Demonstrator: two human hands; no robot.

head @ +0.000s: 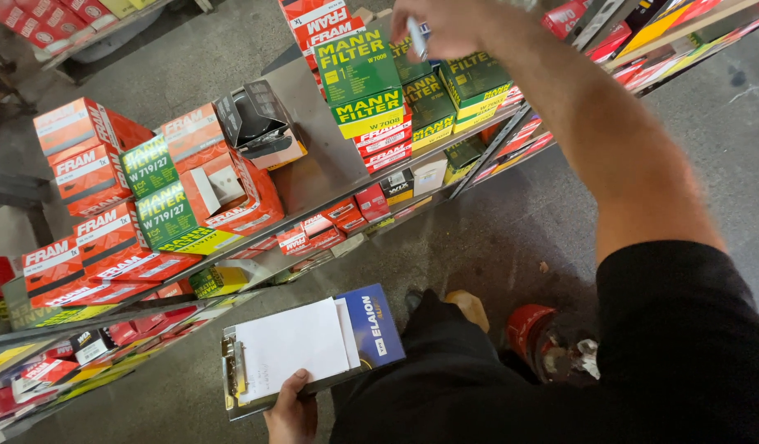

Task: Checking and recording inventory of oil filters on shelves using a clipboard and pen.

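My left hand [293,415] grips the near edge of a clipboard [231,386] at the bottom of the head view. White paper [290,345] is clipped on it, with a blue booklet [373,325] tucked under the sheet. My right hand [433,25] reaches up and out over the metal shelf [313,177], its fingers closed on a pen [416,39]. The pen's tip hangs just above a stack of green and yellow boxes [429,99].
Orange boxes [91,177] and more green and yellow boxes [161,205] stand stacked on the shelf's left part. One box [256,115] lies open. Lower shelves hold small red boxes [346,214]. A red canister [531,329] stands on the concrete floor by my legs.
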